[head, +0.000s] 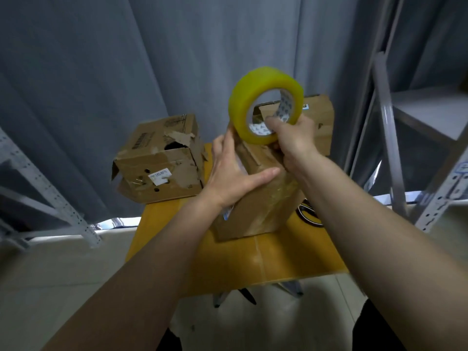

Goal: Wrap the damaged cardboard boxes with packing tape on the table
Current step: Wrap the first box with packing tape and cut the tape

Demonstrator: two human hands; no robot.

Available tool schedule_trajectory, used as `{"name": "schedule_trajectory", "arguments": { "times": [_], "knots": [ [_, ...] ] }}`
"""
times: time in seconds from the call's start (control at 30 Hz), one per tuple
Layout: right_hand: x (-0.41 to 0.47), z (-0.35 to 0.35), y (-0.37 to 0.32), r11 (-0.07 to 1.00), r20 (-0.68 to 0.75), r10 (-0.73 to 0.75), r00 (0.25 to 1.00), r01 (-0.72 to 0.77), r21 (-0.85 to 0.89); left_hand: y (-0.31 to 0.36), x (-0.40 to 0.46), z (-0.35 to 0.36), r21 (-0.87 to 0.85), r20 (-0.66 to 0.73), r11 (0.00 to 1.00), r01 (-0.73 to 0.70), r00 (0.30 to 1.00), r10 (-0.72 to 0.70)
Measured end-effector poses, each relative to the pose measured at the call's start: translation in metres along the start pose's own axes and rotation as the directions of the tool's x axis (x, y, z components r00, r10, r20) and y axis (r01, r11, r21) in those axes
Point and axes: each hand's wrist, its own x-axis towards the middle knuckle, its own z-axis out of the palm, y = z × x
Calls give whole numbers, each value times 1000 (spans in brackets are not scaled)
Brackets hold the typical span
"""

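A tall cardboard box (263, 206) stands on the yellow table (253, 262), its side glossy with tape. My left hand (233, 176) lies on the box's upper left side, fingers straight and thumb stretched across the top. My right hand (293, 138) grips a yellow roll of packing tape (243, 105) above the box's top, with a finger through the core. A torn, battered cardboard box (159, 163) sits at the table's back left. A third box (321, 117) stands behind my right hand, partly hidden.
Grey curtains hang behind the table. Metal shelving (405, 122) rises at the right, and a slotted metal frame (50, 198) slants at the left. The floor below is pale tile.
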Motion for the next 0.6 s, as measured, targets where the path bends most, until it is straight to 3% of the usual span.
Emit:
{"name": "schedule_trajectory", "arguments": {
  "times": [0.2,0.37,0.6],
  "knots": [
    [-14,28,3,975,32,-97,995,102,-199,-12,-2,-27,-73,86,978,193,979,-187],
    [-32,54,15,874,242,-145,959,239,-424,-40,-12,-43,-145,265,926,348,916,-302],
    [-24,60,13,879,206,-64,976,153,-451,-47,-9,-42,-172,266,930,324,925,-272]
  ]
}}
